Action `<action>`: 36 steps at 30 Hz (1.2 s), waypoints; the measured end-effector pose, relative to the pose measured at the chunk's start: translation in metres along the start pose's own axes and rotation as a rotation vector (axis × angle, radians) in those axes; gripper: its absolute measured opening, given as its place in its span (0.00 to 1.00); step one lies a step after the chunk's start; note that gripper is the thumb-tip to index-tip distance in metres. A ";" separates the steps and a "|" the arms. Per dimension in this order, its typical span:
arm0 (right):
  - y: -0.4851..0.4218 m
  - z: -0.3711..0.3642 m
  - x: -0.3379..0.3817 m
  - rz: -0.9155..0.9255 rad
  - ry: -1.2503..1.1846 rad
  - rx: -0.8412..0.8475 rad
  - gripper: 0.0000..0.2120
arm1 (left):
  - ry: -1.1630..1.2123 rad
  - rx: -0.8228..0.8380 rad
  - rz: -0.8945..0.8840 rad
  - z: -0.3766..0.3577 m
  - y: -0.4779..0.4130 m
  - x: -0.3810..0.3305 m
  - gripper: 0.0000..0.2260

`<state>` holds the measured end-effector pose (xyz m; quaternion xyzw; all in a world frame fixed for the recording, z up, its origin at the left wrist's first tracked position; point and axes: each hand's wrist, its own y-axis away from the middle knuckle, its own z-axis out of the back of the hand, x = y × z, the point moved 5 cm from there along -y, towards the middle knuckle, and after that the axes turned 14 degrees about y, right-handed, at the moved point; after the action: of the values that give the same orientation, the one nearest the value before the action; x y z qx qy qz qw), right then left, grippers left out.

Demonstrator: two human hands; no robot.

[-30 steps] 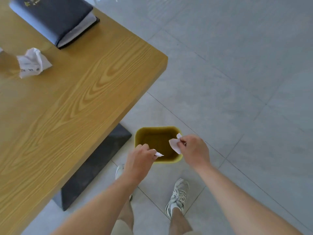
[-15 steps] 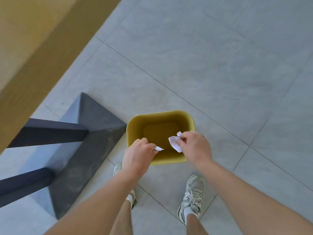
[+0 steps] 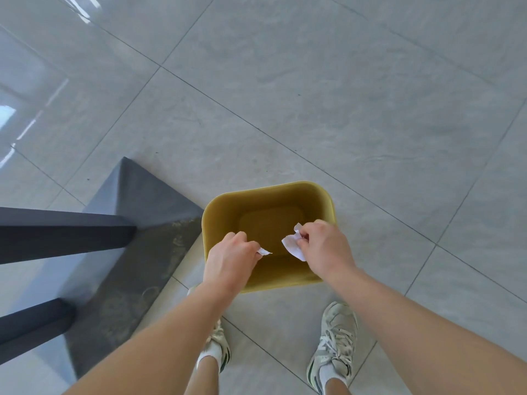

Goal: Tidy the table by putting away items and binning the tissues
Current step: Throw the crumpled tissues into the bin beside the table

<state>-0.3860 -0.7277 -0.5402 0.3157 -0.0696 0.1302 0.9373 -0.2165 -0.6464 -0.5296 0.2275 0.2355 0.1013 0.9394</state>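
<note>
A: Paper-thin white tissue was all we had in hand. Our left hand was curled shut with a small scrap of tissue poking out past the fingertips, and our right hand pinched a bigger piece of tissue just inside the thumb and fingers.

B: Both pieces hung over the open mouth of the yellow bin, ahead of the knuckles and below them, the 2 hands near each other but apart. We could see nothing lying in the bin's bottom.

A: We judged the stuff nearly weightless, soft and easily torn, so a light pinch at any edge sufficed.

B: Being so light, it might cling to damp fingers or drift past the rim; we reckoned spreading the fingers low over the opening was safest.
</note>
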 end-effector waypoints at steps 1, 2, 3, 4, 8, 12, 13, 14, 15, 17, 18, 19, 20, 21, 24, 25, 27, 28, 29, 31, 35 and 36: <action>-0.002 -0.002 0.003 0.004 0.012 -0.001 0.11 | -0.006 -0.005 -0.003 -0.002 -0.001 0.001 0.11; -0.004 -0.002 0.005 0.006 0.024 -0.005 0.10 | -0.009 -0.014 -0.003 -0.002 -0.001 0.002 0.11; -0.005 -0.002 0.007 0.005 0.033 -0.011 0.10 | -0.007 -0.021 0.000 -0.003 -0.002 0.003 0.12; -0.005 -0.001 0.009 0.001 0.036 -0.022 0.10 | -0.006 -0.029 0.003 -0.004 -0.002 0.003 0.13; -0.002 0.000 0.012 -0.010 0.001 -0.037 0.11 | -0.023 -0.019 0.025 -0.006 0.001 0.007 0.18; -0.001 0.010 0.011 -0.015 -0.002 -0.017 0.12 | -0.020 -0.050 0.061 0.004 0.006 0.006 0.17; 0.003 0.018 0.014 -0.012 -0.002 -0.021 0.13 | -0.020 -0.056 0.066 0.012 0.010 0.004 0.17; 0.003 0.019 0.014 -0.012 -0.003 -0.025 0.13 | -0.029 -0.053 0.067 0.012 0.010 0.003 0.17; 0.002 0.020 0.014 -0.015 -0.004 -0.025 0.14 | -0.028 -0.058 0.070 0.012 0.010 0.003 0.18; 0.002 0.021 0.015 -0.007 0.002 -0.010 0.15 | -0.033 -0.059 0.086 0.016 0.008 0.004 0.19; 0.004 0.024 0.017 -0.001 0.008 -0.007 0.15 | -0.035 -0.059 0.093 0.019 0.010 0.002 0.19; 0.006 0.028 0.018 0.004 0.013 -0.005 0.16 | -0.040 -0.056 0.095 0.023 0.011 -0.001 0.20; 0.009 0.032 0.019 0.008 0.016 -0.002 0.16 | -0.041 -0.056 0.095 0.027 0.014 -0.006 0.20; 0.012 0.037 0.020 0.010 0.024 0.006 0.17 | -0.042 -0.058 0.096 0.031 0.017 -0.010 0.20; 0.024 0.054 0.024 0.027 0.068 0.030 0.18 | -0.045 -0.060 0.109 0.050 0.025 -0.021 0.21; 0.030 0.061 0.025 0.035 0.085 0.039 0.19 | -0.048 -0.063 0.108 0.057 0.030 -0.027 0.22; 0.042 0.078 0.028 0.043 0.109 0.051 0.19 | -0.049 -0.074 0.100 0.073 0.039 -0.037 0.23; 0.049 0.087 0.029 0.044 0.115 0.046 0.18 | -0.042 -0.080 0.099 0.081 0.044 -0.043 0.23; 0.056 0.098 0.030 0.045 0.120 0.039 0.18 | -0.033 -0.091 0.100 0.091 0.049 -0.049 0.23; 0.072 0.121 0.033 0.051 0.132 0.023 0.17 | -0.012 -0.118 0.100 0.112 0.061 -0.062 0.22; 0.110 0.173 0.044 0.086 0.130 -0.024 0.17 | 0.009 -0.165 0.083 0.159 0.092 -0.099 0.23; 0.120 0.186 0.046 0.092 0.129 -0.036 0.17 | 0.015 -0.177 0.081 0.172 0.101 -0.109 0.23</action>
<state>-0.3853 -0.7399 -0.3145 0.2861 -0.0257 0.1917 0.9385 -0.2357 -0.6561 -0.3030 0.1522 0.2233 0.1614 0.9492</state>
